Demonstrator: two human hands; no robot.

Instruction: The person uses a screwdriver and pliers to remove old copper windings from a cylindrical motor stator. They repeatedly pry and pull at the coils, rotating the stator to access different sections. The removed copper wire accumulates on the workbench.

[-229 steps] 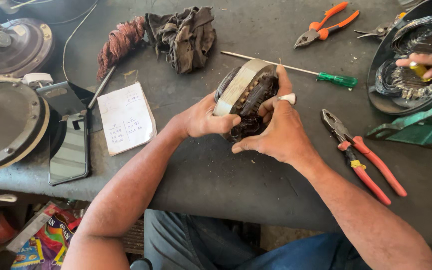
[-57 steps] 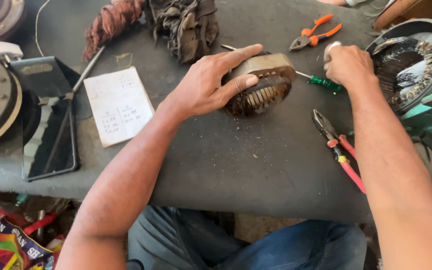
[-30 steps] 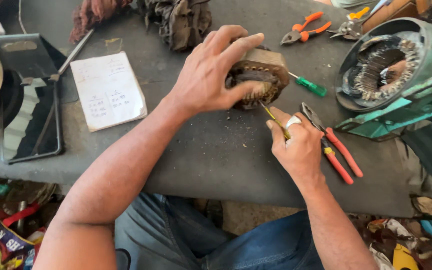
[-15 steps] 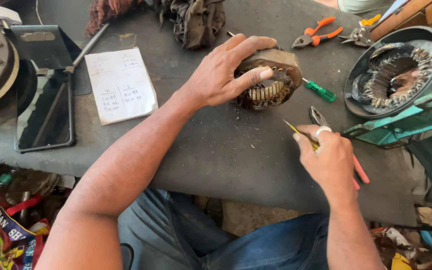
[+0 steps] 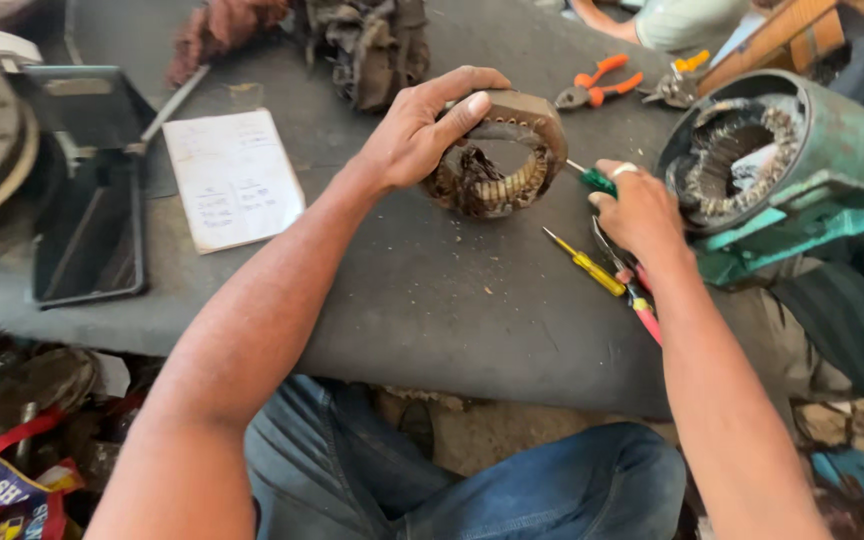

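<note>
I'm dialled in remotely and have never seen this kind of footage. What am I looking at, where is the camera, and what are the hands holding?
There is no machine here: a person works with two bare hands, and the single camera sits on their head, looking down at a dark workbench. The left hand holds a ring-shaped motor stator tilted up on the bench, thumb over its rim. The right hand rests over a green-handled screwdriver and red-handled pliers; whether its grip has closed on either is unclear. A yellow-handled screwdriver lies loose beside it. Also on the bench: a notepad, a black tray, orange pliers and a green motor housing.
</note>
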